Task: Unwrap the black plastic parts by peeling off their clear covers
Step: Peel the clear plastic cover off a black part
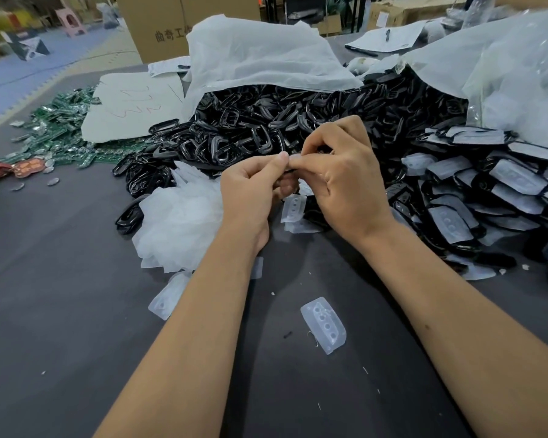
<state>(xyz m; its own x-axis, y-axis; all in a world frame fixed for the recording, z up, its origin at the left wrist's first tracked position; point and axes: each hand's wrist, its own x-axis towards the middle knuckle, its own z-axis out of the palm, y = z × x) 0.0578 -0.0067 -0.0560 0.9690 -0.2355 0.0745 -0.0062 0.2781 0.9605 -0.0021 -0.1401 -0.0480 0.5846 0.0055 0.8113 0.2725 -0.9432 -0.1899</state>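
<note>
My left hand (250,188) and my right hand (342,178) meet above the dark table, fingers curled together around one small black plastic part (288,177) that is mostly hidden between them. Both thumbs and forefingers pinch at its top edge, where a bit of clear cover (295,158) shows. Behind my hands lies a big heap of unwrapped black frames (266,128). To the right is a pile of black parts still under clear covers (487,191). Peeled clear covers (178,216) are heaped left of my left hand, and one lies alone near me (325,325).
White plastic bags (260,55) drape over the heaps at the back. Green circuit boards (54,131) and a sheet of cardboard (133,109) lie at the back left. A cardboard box (159,23) stands behind. The dark grey table (60,311) spreads in front.
</note>
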